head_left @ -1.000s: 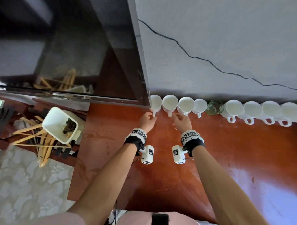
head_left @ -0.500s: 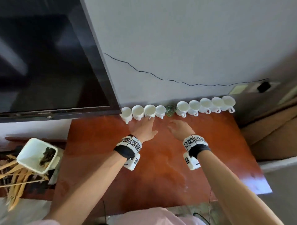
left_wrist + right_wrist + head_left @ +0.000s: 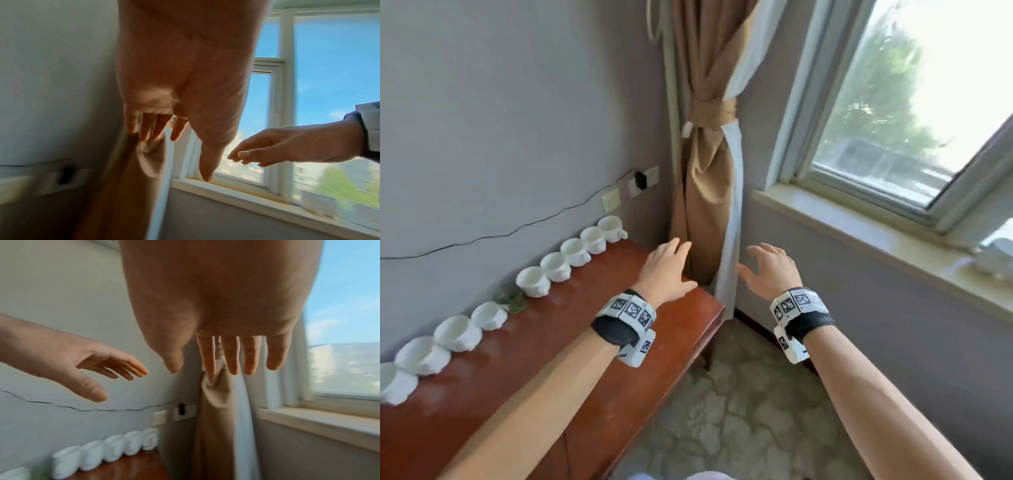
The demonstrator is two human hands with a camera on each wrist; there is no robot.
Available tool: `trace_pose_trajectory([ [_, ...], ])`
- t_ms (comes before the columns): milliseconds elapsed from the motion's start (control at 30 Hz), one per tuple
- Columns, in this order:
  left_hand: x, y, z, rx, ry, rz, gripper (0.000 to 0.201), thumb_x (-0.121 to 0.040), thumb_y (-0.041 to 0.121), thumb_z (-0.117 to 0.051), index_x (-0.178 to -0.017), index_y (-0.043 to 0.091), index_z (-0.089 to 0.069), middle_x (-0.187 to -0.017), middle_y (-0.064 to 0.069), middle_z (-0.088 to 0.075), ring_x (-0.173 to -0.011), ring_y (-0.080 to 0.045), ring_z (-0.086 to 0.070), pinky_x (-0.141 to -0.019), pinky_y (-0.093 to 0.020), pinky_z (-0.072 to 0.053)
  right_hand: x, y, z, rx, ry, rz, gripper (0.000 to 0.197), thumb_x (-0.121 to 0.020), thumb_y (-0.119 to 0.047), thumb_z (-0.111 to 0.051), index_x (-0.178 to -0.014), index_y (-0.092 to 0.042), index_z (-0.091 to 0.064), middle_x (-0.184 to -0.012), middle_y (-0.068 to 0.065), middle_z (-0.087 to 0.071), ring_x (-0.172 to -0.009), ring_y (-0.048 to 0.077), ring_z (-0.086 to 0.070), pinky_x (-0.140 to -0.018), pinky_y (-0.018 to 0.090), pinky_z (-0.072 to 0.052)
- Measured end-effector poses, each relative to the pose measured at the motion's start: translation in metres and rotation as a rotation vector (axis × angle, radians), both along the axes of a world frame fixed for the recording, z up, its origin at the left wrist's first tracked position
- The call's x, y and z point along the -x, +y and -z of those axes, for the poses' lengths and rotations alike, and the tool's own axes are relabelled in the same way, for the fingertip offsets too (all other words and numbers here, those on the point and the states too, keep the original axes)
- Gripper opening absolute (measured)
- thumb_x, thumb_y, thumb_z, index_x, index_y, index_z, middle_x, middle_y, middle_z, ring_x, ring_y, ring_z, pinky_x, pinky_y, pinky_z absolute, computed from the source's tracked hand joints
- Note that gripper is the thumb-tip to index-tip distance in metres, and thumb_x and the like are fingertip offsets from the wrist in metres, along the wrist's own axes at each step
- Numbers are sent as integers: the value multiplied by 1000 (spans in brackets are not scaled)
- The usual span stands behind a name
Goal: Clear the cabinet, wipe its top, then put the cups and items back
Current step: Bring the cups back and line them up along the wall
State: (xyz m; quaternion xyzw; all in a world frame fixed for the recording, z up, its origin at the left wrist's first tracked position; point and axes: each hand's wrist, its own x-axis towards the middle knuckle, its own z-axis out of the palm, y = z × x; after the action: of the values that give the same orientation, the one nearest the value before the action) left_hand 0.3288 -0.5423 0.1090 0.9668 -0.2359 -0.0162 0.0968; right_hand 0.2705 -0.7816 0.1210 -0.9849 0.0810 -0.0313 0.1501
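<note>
Fingers (image 3: 678, 248) of the left hand (image 3: 666, 270) are spread and hold nothing, and the right hand (image 3: 774, 270) hangs equally loose and empty at center frame. Half a second ago both hands hovered just short of the cups (image 3: 556, 266) at the wall; now they have lifted away and swung toward the tied curtain (image 3: 709, 192) and the window (image 3: 914, 102) in the upper right. The white cups stand in a row along the back edge of the red-brown cabinet (image 3: 592, 342), running from lower left up to middle frame, with a green glass item (image 3: 512, 296) among them. That suggests the putting-back is done here, or that remaining items lie toward the windowsill (image 3: 859, 246).
</note>
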Motion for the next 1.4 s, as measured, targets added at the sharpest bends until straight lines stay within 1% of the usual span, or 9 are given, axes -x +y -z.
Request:
trace_pose_trajectory([
  [233,41,-217,20,-73,-33,336,91,-92,55,-63,-161,15,-19,-167,-15,-20,-152,-32,-24,-123,-44,-23,141,-194,16,53,39,431,61,-96,-60,-53,-145,-24,-52,-150,4,-50,-142,27,-40,-115,43,-32],
  [400,58,-329,40,-136,2,530,89,-94,56,-59,-162,16,-17,-168,-14,-18,-152,-32,-23,-124,-43,-21,211,-272,36,-7,53,684,62,-95,-60,-55,-145,-23,-52,-150,6,-50,-141,27,-42,-113,43,-38],
  [533,59,-415,52,-120,35,654,85,-97,52,-58,-162,14,-17,-168,-15,-18,-153,-31,-21,-125,-43,-20,239,-325,51,-48,80,845,63,-95,-61,-54,-145,-23,-52,-149,5,-51,-138,28,-45,-110,44,-41],
  [733,43,-546,63,-105,53,774,81,-98,49,-58,-160,12,-21,-166,-15,-22,-151,-32,-26,-123,-43,-25,222,-413,62,-78,98,988,61,-95,-59,-55,-144,-22,-52,-146,2,-52,-133,27,-49,-103,43,-44],
  [867,30,-622,60,-83,50,838,70,-98,46,-59,-153,11,-31,-153,-11,-39,-139,-31,-40,-114,-42,-36,195,-472,57,-115,110,1061,61,-96,-57,-55,-146,-22,-49,-148,2,-50,-133,27,-48,-104,46,-45],
  [1000,24,-684,56,-71,65,887,71,-100,42,-58,-156,10,-28,-156,-12,-36,-141,-32,-38,-113,-44,-37,175,-522,57,-147,83,1103,62,-96,-57,-55,-146,-21,-49,-146,2,-51,-134,26,-47,-105,47,-46],
  [1167,27,-741,61,2,119,875,66,-98,41,-61,-150,9,-36,-146,-11,-46,-134,-30,-46,-110,-42,-41,161,-568,67,-214,61,1128,61,-96,-55,-57,-145,-19,-51,-142,4,-55,-133,26,-49,-104,46,-47],
  [1267,33,-769,64,24,135,820,57,-99,43,-59,-142,10,-43,-138,-10,-52,-128,-29,-52,-103,-42,-44,151,-598,72,-270,6,1117,59,-96,-50,-60,-142,-15,-53,-140,8,-58,-131,28,-53,-104,43,-46],
  [1400,37,-797,66,78,139,732,43,-99,43,-59,-128,12,-51,-127,-9,-58,-119,-29,-57,-93,-43,-49,134,-635,75,-309,-85,1055,48,-96,-44,-63,-127,-7,-62,-127,15,-64,-120,34,-60,-98,42,-48],
])
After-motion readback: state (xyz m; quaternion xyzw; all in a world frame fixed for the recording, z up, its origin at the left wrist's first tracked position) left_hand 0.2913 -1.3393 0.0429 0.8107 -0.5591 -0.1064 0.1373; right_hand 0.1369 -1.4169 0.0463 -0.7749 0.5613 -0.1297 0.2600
